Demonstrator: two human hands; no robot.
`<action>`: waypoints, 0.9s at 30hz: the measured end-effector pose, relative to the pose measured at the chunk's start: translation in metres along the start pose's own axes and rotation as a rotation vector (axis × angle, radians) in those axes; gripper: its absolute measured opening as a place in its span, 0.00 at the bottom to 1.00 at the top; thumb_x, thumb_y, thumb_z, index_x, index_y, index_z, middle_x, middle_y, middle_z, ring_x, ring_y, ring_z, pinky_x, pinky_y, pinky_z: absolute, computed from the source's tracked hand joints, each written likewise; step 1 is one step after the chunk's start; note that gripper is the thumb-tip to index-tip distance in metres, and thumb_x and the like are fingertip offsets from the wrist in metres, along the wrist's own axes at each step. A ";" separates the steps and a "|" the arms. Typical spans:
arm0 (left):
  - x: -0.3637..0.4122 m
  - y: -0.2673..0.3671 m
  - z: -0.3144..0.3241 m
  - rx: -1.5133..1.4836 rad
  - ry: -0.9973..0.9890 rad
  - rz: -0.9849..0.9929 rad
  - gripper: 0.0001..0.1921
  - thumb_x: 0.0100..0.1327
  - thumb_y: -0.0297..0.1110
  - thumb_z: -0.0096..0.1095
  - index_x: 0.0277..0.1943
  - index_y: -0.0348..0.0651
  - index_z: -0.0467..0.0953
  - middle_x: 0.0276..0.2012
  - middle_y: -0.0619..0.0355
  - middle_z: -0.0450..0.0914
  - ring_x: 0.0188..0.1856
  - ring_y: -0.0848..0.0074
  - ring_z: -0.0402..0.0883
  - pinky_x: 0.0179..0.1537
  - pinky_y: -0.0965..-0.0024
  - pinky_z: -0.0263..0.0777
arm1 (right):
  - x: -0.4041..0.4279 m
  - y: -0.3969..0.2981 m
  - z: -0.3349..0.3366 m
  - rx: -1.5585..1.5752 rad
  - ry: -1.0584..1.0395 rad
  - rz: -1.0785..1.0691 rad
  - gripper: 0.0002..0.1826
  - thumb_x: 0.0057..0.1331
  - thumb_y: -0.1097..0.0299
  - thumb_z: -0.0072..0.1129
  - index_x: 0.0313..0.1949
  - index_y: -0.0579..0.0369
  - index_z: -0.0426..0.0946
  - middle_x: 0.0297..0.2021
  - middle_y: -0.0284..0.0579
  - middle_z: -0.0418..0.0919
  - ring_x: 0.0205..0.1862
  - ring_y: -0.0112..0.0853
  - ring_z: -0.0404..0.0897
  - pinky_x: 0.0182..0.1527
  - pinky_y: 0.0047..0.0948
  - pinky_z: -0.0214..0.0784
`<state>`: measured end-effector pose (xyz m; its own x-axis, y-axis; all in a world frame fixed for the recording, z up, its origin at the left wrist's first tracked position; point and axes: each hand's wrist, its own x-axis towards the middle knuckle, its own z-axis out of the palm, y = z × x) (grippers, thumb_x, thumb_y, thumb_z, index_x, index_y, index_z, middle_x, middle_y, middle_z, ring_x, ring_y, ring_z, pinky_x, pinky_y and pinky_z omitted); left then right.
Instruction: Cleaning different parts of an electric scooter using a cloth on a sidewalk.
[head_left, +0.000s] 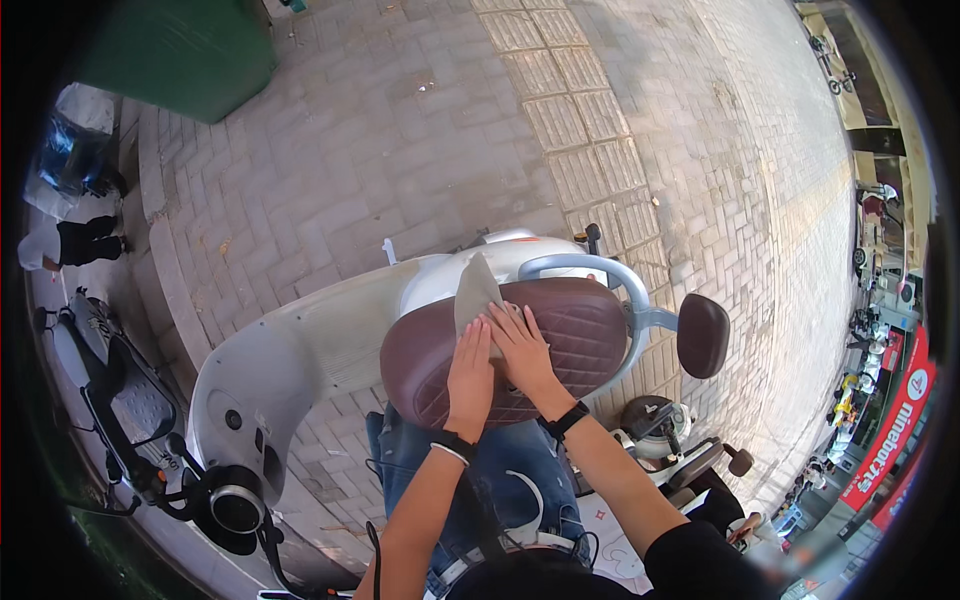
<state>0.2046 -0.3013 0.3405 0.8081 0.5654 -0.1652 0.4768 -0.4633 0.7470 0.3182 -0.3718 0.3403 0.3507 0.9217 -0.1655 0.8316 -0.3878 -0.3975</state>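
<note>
A thin grey-beige sheet (475, 291), perhaps paper or cloth, is in front of me over a scooter's brown quilted seat (577, 322). One corner points up past the seat's far edge. My left hand (471, 367) holds the sheet's near part, fingers together and pointing away from me. My right hand (523, 346) lies across the same part from the right, its fingers slightly spread and its fingertips close to the left hand's. Both thumbs and the sheet's near end are mostly hidden by the hands. The hands are above the middle of the seat.
The white electric scooter (345, 307) stands crosswise, handlebar (236, 510) at left, grey rear rail (637, 300) and brown backrest pad (703, 335) at right. Another scooter (120, 375) is at far left, near a person (75, 241). A green bin (187, 60) stands on the paving (360, 127).
</note>
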 end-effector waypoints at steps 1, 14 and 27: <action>0.005 0.010 0.009 0.050 -0.051 0.056 0.33 0.54 0.17 0.50 0.66 0.34 0.57 0.65 0.46 0.59 0.69 0.59 0.56 0.70 0.62 0.50 | -0.008 0.009 -0.001 -0.003 0.006 0.009 0.35 0.51 0.71 0.59 0.62 0.50 0.64 0.64 0.43 0.61 0.67 0.41 0.58 0.69 0.46 0.43; -0.104 0.045 0.083 0.281 -0.162 0.143 0.27 0.59 0.25 0.47 0.63 0.37 0.62 0.62 0.51 0.66 0.64 0.64 0.66 0.62 0.67 0.64 | -0.155 0.026 0.019 0.099 -0.019 0.117 0.39 0.51 0.74 0.57 0.65 0.49 0.59 0.66 0.42 0.58 0.68 0.44 0.54 0.68 0.44 0.48; -0.131 0.026 0.071 0.294 -0.359 0.252 0.31 0.57 0.24 0.49 0.66 0.37 0.57 0.64 0.49 0.64 0.63 0.65 0.67 0.62 0.68 0.64 | -0.193 -0.014 0.030 0.277 0.017 0.269 0.40 0.51 0.75 0.57 0.66 0.51 0.57 0.66 0.47 0.55 0.68 0.48 0.53 0.68 0.44 0.47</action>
<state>0.1353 -0.4355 0.3358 0.9531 0.1664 -0.2529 0.2880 -0.7557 0.5882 0.2257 -0.5444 0.3508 0.5499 0.7859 -0.2827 0.5620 -0.5986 -0.5708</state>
